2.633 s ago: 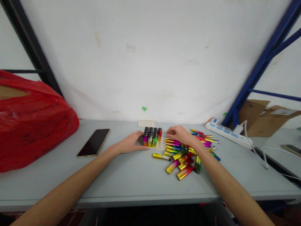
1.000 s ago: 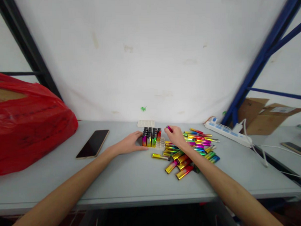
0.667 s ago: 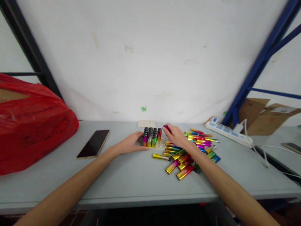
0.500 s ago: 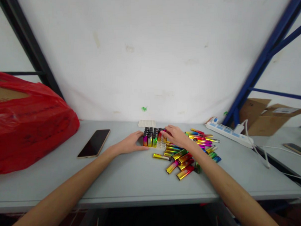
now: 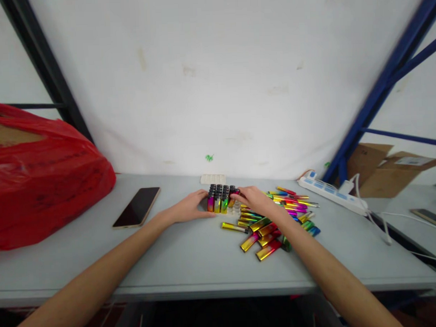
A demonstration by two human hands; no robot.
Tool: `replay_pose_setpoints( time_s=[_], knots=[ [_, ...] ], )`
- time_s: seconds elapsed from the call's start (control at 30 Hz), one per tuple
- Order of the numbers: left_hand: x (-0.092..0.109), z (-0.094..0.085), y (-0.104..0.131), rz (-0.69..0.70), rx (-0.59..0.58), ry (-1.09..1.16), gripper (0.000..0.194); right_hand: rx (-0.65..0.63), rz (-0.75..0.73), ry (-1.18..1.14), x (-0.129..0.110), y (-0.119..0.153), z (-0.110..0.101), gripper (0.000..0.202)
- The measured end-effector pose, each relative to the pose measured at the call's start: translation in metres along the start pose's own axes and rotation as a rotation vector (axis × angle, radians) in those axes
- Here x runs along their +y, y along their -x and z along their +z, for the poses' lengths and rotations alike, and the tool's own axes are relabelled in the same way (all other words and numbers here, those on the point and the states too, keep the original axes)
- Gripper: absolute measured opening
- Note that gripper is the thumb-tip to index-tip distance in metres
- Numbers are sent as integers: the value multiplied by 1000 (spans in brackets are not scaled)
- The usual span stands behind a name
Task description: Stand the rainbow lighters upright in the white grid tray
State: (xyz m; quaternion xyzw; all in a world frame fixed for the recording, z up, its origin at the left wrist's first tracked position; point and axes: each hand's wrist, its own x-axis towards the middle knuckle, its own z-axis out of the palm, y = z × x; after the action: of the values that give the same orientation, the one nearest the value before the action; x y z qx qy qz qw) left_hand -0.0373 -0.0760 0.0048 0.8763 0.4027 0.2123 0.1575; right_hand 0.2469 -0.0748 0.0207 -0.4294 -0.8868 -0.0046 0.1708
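Several shiny lighters [image 5: 218, 202] with black tops stand upright in rows in a pale slotted tray [image 5: 234, 212]. My left hand [image 5: 192, 206] grips the tray's left end, thumb at the front corner and fingers at the back. At the right side of the rows, my right hand [image 5: 254, 199] pinches a reddish lighter [image 5: 237, 192], mostly covered by the fingers. Under and beside my right forearm lies a loose pile of metallic, many-coloured lighters [image 5: 265, 228]. One yellow lighter [image 5: 234, 227] lies just in front of the tray.
A second pale tray [image 5: 213, 178] lies by the wall. To the left are a phone [image 5: 137, 207] and a bulging red plastic bag [image 5: 46, 174]. A white power strip [image 5: 331, 194] with cables and cardboard boxes [image 5: 386, 169] are on the right, near a blue frame [image 5: 376, 100].
My right hand has shifted slightly down at the right of the rows, and its fingers have drawn closer to the tray. My left hand stays in place.
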Motion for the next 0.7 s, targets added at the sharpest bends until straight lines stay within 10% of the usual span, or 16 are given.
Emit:
replay_pose_setpoints(
  time_s=[0.37,0.7],
  knots=[
    [-1,0,0,-9,-16,-24,81,-77,19,-68,-5,1,-4,42],
    [-1,1,0,-19,0,-17,83,-363,133,-210,50,22,-33,27]
  ],
)
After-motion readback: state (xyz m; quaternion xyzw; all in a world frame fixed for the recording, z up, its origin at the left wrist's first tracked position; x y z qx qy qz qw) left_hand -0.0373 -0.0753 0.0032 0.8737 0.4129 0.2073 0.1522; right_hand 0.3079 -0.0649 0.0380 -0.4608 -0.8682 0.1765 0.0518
